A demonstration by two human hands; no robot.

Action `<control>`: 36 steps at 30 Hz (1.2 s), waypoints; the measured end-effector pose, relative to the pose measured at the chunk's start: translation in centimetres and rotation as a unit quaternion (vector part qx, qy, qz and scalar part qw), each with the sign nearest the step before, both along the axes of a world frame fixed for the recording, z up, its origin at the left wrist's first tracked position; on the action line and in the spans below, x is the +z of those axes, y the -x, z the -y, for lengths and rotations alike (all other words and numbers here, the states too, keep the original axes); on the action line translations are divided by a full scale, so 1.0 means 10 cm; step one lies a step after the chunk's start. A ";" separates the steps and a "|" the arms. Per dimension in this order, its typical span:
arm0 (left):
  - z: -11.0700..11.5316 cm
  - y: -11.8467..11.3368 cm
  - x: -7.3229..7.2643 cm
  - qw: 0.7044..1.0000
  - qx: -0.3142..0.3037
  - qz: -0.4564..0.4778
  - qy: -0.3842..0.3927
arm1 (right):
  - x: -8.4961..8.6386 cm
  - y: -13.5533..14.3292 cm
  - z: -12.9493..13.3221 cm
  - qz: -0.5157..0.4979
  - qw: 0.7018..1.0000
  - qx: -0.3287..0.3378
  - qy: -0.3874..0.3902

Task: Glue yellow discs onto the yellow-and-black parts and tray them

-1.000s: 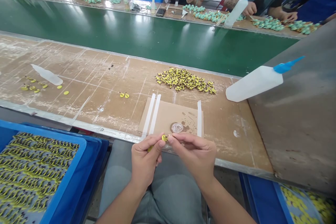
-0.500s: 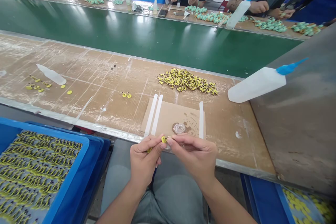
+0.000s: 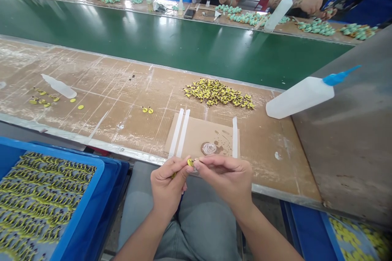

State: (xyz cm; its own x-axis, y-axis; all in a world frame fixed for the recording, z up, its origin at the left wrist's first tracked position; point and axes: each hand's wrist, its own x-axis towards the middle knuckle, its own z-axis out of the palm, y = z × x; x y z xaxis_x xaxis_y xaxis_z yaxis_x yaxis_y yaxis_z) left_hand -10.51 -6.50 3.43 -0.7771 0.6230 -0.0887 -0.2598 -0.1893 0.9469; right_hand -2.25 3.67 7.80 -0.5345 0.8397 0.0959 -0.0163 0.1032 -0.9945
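Observation:
My left hand [image 3: 168,181] pinches a small yellow disc [image 3: 190,162] between thumb and forefinger, with a bit of yellow showing lower among its fingers. Touching the disc's right side, my right hand [image 3: 228,177] has its thumb and forefinger closed on a small dark part, mostly hidden by the fingertips. Just beyond the hands lies a cardboard sheet [image 3: 199,134] with white tape strips and a round clear blob [image 3: 209,148]. A pile of small yellow and dark pieces [image 3: 217,93] is behind the sheet. Two yellow discs with dark parts [image 3: 147,110] stand left of it.
A white bottle with blue nozzle [image 3: 300,97] leans by the metal panel [image 3: 352,130]. A blue tray [image 3: 99,171] of yellow-dark pieces is at left, a blue bin [image 3: 329,236] at lower right. Beyond the green belt [image 3: 171,45], people handle green pieces [image 3: 249,19].
My hands stay almost in place, the disc shifting very slightly left. Across the belt, a person's hands at the far right have moved.

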 end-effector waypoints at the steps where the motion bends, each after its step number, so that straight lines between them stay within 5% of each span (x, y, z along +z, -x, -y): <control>1: 0.01 0.00 0.00 1.000 0.001 -0.009 -0.002 | 0.00 0.00 0.00 0.005 1.000 -0.001 0.004; 17: 0.03 -0.07 0.16 0.995 0.027 -0.091 0.029 | -0.08 0.00 0.04 -0.018 0.999 -0.002 0.044; 26: 0.07 0.00 0.02 0.999 0.040 -0.009 0.018 | -0.05 0.10 0.11 -0.059 0.983 0.006 0.174; 33: 0.12 0.11 0.05 0.997 0.034 0.058 0.038 | -0.10 0.26 0.13 -0.087 0.950 0.042 0.298; 36: 0.14 0.23 0.10 0.989 0.044 0.143 0.010 | -0.13 0.45 0.08 -0.081 0.957 0.034 0.275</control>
